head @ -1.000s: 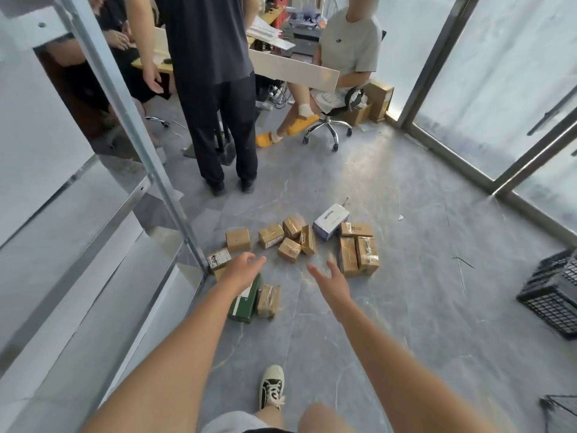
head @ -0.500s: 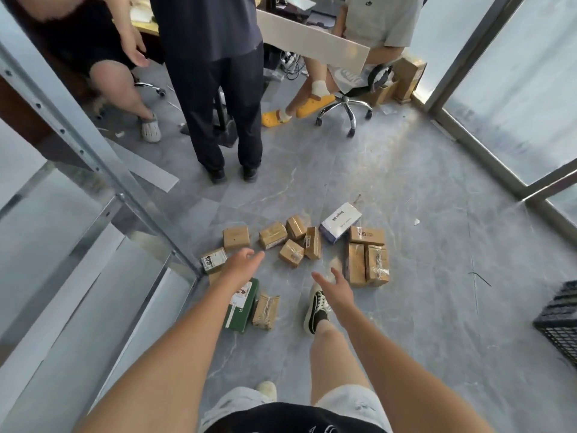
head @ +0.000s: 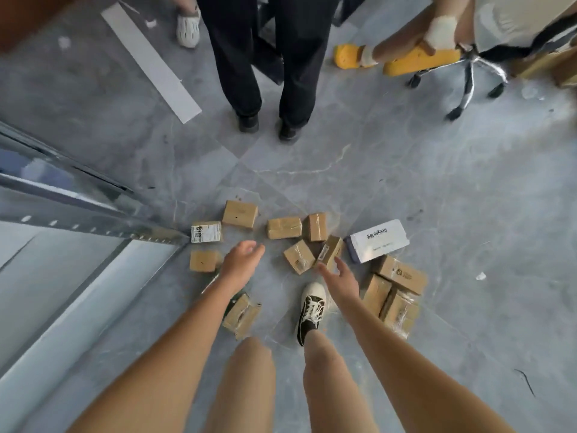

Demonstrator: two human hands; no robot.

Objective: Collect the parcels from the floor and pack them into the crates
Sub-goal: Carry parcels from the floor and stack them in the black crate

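Floor: grey marbled floor (head: 406,189) carries a loose cluster of parcels beside the foot of a metal rack (head: 93,226).
Parcels: brown taped cartons (head: 239,214) lie scattered singly; three more sit touching in a group (head: 396,289) at the cluster's right side; one lies under the left forearm (head: 242,315).
White parcel: a white printed box (head: 379,240) lies flat, touching the tilted brown carton (head: 330,252).
Left hand: left hand (head: 240,260) hovers over bare floor amid the cartons, fingers loosely curled, holding nothing.
Right hand: right hand (head: 342,278) reaches toward the tilted carton, fingers spread, empty.
Footing: black-and-white shoe (head: 311,307) planted between the cartons.
Bystanders: dark-trousered legs (head: 265,57) and a chair base (head: 468,79) beyond the cluster.
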